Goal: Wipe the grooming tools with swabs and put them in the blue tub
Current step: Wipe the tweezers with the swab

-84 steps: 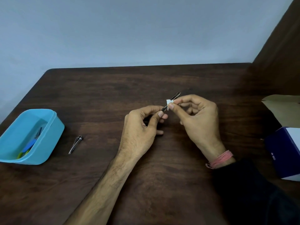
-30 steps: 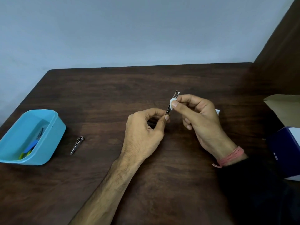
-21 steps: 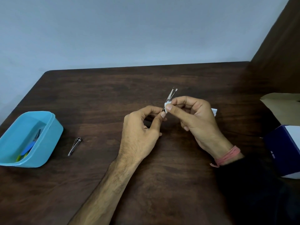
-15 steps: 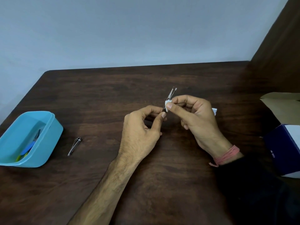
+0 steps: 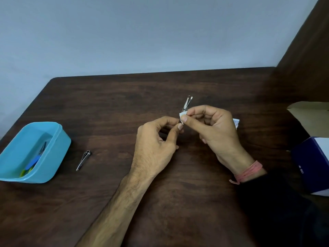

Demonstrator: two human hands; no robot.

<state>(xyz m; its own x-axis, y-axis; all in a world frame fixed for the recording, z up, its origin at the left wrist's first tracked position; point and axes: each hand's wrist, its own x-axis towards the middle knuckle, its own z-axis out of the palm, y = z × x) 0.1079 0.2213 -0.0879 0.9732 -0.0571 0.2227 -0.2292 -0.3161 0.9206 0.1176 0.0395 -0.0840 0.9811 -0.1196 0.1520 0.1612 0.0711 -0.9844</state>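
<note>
In the light blue plastic tub (image 5: 53, 152) lie blue and green-handled tools (image 5: 33, 162), while your left hand (image 5: 156, 145) pinches thin metal tweezers (image 5: 187, 104) and your right hand (image 5: 213, 129) pinches a white swab (image 5: 182, 114) against them.

Our count of what lies before us

We see two hands, left hand (image 5: 153, 147) and right hand (image 5: 216, 130), one pair of tweezers (image 5: 187, 103), one white swab (image 5: 182, 115), one nail clipper (image 5: 83, 159), one blue tub (image 5: 53, 157) with at least two tools inside, one torn wrapper (image 5: 236, 123), two boxes, navy box (image 5: 310, 164) and cardboard box (image 5: 311, 114), on one tabletop (image 5: 115, 104).
</note>
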